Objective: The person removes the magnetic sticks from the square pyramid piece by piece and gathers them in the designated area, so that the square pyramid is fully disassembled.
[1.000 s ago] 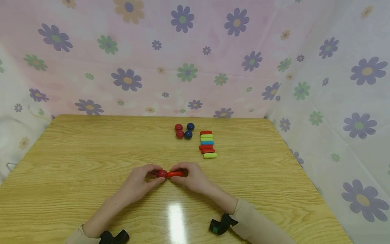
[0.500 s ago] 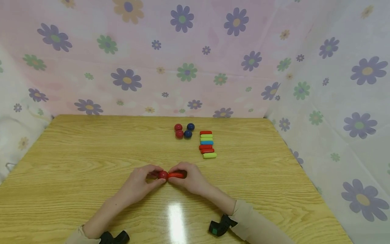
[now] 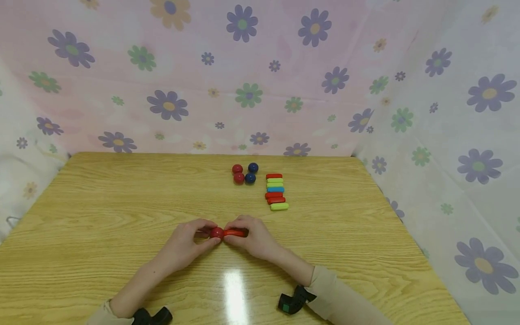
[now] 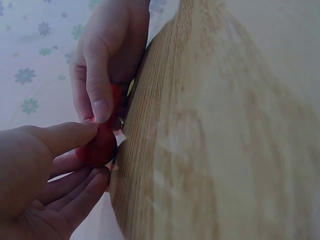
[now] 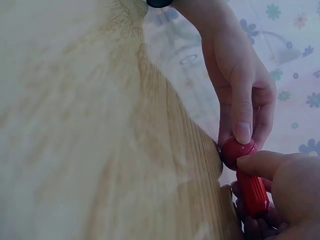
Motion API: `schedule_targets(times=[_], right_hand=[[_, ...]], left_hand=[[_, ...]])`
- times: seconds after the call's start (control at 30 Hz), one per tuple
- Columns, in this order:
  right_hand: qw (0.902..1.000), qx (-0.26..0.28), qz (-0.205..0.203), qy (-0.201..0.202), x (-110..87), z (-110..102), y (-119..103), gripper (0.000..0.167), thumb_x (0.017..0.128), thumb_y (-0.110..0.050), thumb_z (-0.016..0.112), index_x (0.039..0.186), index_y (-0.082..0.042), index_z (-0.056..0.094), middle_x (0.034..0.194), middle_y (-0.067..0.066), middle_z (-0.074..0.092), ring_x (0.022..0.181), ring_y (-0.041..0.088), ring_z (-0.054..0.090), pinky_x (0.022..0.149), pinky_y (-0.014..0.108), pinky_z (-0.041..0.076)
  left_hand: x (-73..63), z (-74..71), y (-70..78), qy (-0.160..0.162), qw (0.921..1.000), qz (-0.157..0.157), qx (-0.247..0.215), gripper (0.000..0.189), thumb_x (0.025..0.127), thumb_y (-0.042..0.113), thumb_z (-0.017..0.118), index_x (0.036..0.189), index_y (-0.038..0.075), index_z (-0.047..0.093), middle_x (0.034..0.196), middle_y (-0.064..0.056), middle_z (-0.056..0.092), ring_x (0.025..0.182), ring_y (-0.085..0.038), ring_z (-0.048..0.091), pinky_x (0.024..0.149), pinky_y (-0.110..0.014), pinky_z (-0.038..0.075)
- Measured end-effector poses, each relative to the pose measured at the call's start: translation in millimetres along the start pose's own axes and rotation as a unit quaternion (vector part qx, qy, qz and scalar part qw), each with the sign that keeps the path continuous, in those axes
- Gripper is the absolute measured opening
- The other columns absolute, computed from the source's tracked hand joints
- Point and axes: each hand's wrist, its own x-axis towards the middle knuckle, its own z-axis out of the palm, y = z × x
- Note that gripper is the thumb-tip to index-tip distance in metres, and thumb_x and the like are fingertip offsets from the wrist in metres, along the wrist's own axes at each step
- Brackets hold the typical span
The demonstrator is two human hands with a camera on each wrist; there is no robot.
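Note:
Over the front middle of the table, my left hand (image 3: 188, 243) pinches a dark red ball (image 3: 217, 233) between thumb and fingers. A ridged red rod (image 5: 254, 195) is pinched in my right hand (image 3: 257, 239), near the rod's left end. Rod and ball meet end to end, and my right thumb tip lies right beside the ball in the right wrist view. In the left wrist view the ball (image 4: 101, 146) shows between both hands, with the rod partly hidden behind the right fingers.
Farther back sits a cluster of two red balls (image 3: 239, 178) and two navy balls (image 3: 250, 178). To their right, several rods in red, yellow and blue (image 3: 276, 190) lie in a column. The wooden table (image 3: 122, 194) ends at a flowered cloth (image 3: 284, 81).
My right hand has shifted slightly left along the red rod, its fingertips now closer to the ball. The left hand stays nearly still, and the balls and rods behind have not moved.

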Motion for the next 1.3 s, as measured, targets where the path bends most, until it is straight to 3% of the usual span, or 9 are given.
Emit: schedule_targets(times=[0.37,0.8,1.03,1.3], right_hand=[[0.9997,0.025,-0.005,-0.001,0.1,1.5,-0.3,0.013,0.093,-0.024,0.073,0.105,-0.020,0.077,0.101,-0.009,0.069,0.099,0.009,0.060,0.086,0.024,0.050],[0.9996,0.020,-0.020,-0.006,-0.1,0.0,-2.0,0.016,0.094,-0.021,0.072,0.107,-0.014,0.077,0.101,-0.004,0.068,0.097,0.010,0.061,0.085,0.023,0.050],[0.9990,0.042,0.017,0.004,-3.3,-21.2,2.3,0.020,0.093,-0.022,0.073,0.110,-0.013,0.076,0.104,-0.005,0.068,0.096,0.012,0.060,0.082,0.024,0.049],[0.9981,0.025,0.047,0.031,-17.1,-51.7,17.4,0.026,0.091,-0.032,0.074,0.113,-0.019,0.077,0.111,-0.007,0.070,0.104,0.013,0.061,0.086,0.025,0.051]], left_hand=[[-0.6,-2.1,2.1,-0.004,0.9999,-0.012,-0.007,0.028,0.089,0.020,0.077,0.114,0.010,0.071,0.108,0.000,0.072,0.095,-0.011,0.069,0.083,-0.030,0.059],[-2.9,-3.4,1.2,-0.010,0.9998,-0.012,-0.016,0.028,0.090,0.021,0.076,0.115,0.010,0.070,0.108,0.000,0.072,0.096,-0.012,0.068,0.084,-0.031,0.059],[0.2,0.2,1.8,-0.009,0.9997,-0.021,-0.011,0.030,0.089,0.024,0.077,0.115,0.011,0.070,0.108,0.001,0.072,0.096,-0.011,0.068,0.086,-0.033,0.058],[-0.5,0.5,0.2,-0.003,0.9996,-0.026,-0.014,0.030,0.088,0.022,0.078,0.115,0.010,0.070,0.107,0.000,0.072,0.095,-0.011,0.068,0.086,-0.031,0.058]])
